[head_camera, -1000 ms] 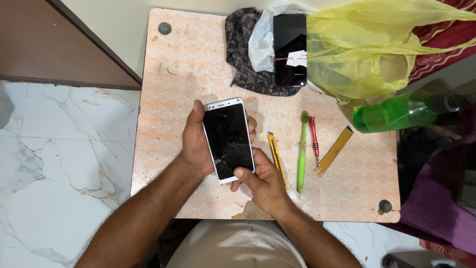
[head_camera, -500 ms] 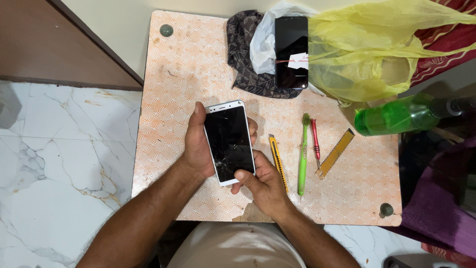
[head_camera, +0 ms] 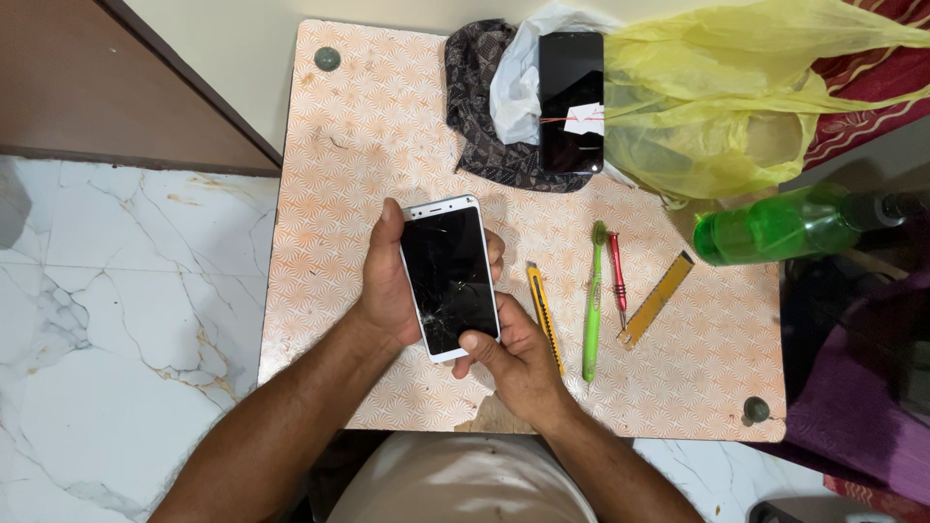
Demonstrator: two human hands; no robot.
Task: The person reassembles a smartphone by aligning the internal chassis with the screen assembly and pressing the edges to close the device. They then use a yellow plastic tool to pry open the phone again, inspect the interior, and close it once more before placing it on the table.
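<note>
A: Please start from the left. What do you see?

B: The left hand (head_camera: 387, 286) is clamped around a white phone with a cracked screen (head_camera: 450, 276). The palm is behind it, the thumb lies along its left edge, and the fingertips show at its right edge. The phone is above the desk (head_camera: 358, 136), near the front left part, with the glass facing up.

A: And the right hand?

B: The right hand (head_camera: 518, 353) is at the lower right corner of the phone. The thumb presses on the glass there. So both hands are closed on the same phone.

A: What lies to the right of them?

B: A yellow utility knife (head_camera: 543, 315) is just beside the right hand. Then come a green toothbrush (head_camera: 593, 305), a small red screwdriver (head_camera: 617, 271) and a yellow ruler (head_camera: 657, 300). At the back of the desk there is a dark patterned cloth (head_camera: 480, 107), a black phone (head_camera: 571, 102) on a white bag, and a yellow plastic bag (head_camera: 717, 107). A green bottle (head_camera: 775, 225) lies on its side at the right edge.

A: What can go wrong here?

B: I think the thumb can be cut, because it presses on broken glass. More pressure may also make the cracks longer. The knife is close to the wrist, so a careless move can touch it. The bottle can perhaps roll off the desk.
</note>
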